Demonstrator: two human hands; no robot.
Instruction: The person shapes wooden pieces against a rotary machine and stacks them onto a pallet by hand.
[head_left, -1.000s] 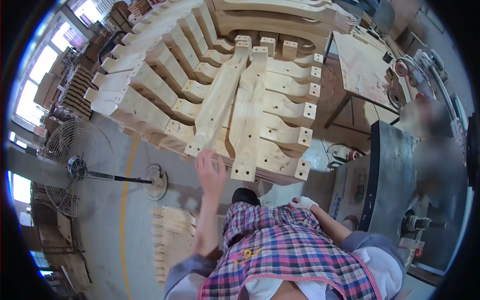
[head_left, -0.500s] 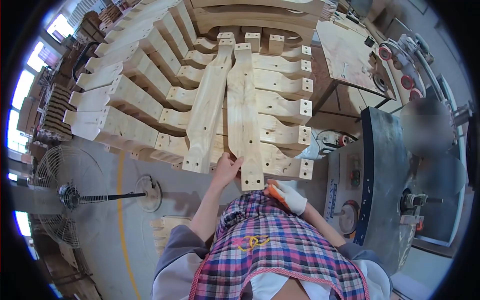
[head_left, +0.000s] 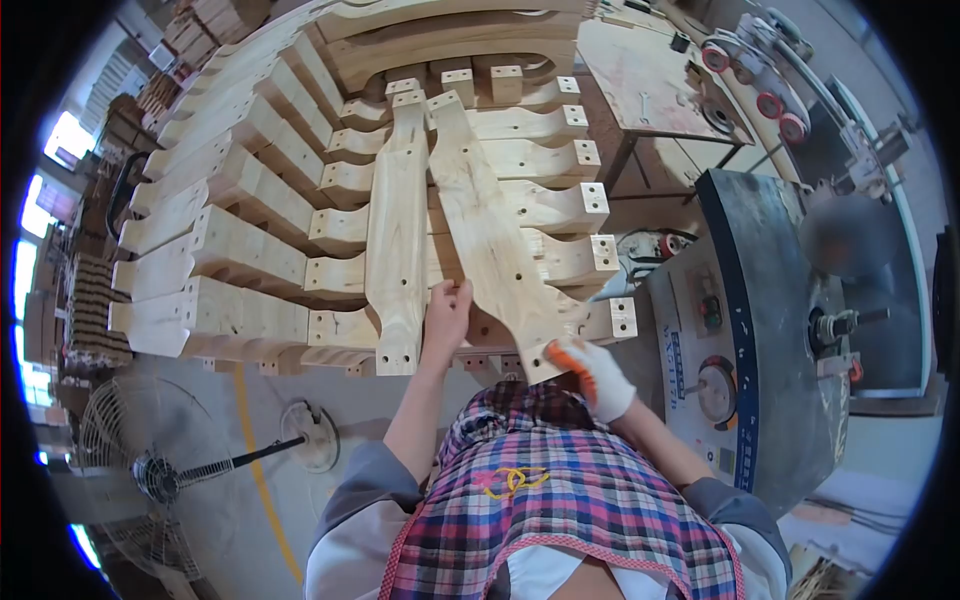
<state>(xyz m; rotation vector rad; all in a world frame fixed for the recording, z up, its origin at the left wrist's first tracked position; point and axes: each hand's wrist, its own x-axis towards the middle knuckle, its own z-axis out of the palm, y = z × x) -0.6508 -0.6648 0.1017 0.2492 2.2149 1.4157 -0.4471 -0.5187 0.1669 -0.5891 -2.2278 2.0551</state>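
Observation:
A pale shaped wooden board (head_left: 487, 235) with drilled holes lies slanted across the stack, its near end toward my right side. My right hand (head_left: 596, 378), in a white and orange glove, closes on that near end. My bare left hand (head_left: 446, 318) is at the board's left edge, fingers curled with the tips against it; part of its grip is hidden. To the left, a second similar board (head_left: 398, 225) lies nearly straight on the stack, just beside my left hand but not held.
Rows of stacked wooden parts (head_left: 250, 190) spread left and beneath the boards. A dark-edged machine (head_left: 770, 330) stands close on the right. Behind it are a worktable (head_left: 640, 75) and a machine with red-rimmed wheels (head_left: 770, 105). A floor fan (head_left: 155, 478) is at lower left.
The right-hand board has swung from nearly straight to slanted, its near end shifting right. My gloved right hand now grips that end. My left hand stays at its edge. The view has shifted.

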